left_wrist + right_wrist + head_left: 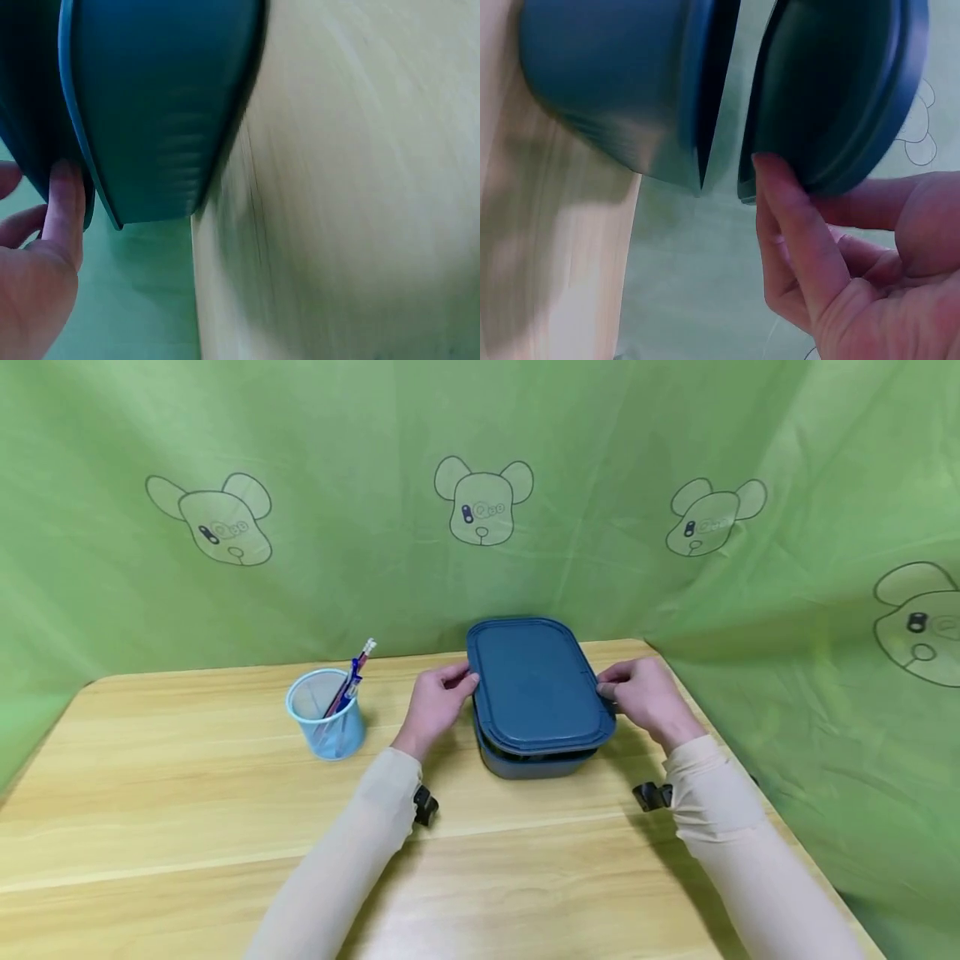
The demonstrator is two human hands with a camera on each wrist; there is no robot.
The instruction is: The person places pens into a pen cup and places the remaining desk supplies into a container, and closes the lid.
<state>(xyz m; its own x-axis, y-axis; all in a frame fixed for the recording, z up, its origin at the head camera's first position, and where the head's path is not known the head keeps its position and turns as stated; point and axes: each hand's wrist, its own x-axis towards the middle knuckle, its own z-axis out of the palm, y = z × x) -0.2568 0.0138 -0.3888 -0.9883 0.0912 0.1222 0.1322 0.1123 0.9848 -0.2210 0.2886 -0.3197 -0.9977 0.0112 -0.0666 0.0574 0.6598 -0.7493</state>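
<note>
A dark blue lid is held just above a rectangular blue food container on the table, and a narrow gap shows between them. My left hand pinches the lid's left edge between thumb and fingers. On the opposite edge, my right hand pinches the lid as well. In the right wrist view, the lid stands apart from the container, with fingers on its underside. The left wrist view has the left hand at the lid's edge, beside the container wall. The container's inside is mostly hidden.
A light blue mesh pen cup with several pens and pencils stands left of the left hand. Green cloth printed with bear heads hangs behind and to the right of the wooden table. Dark wrist-worn devices show at both sleeves.
</note>
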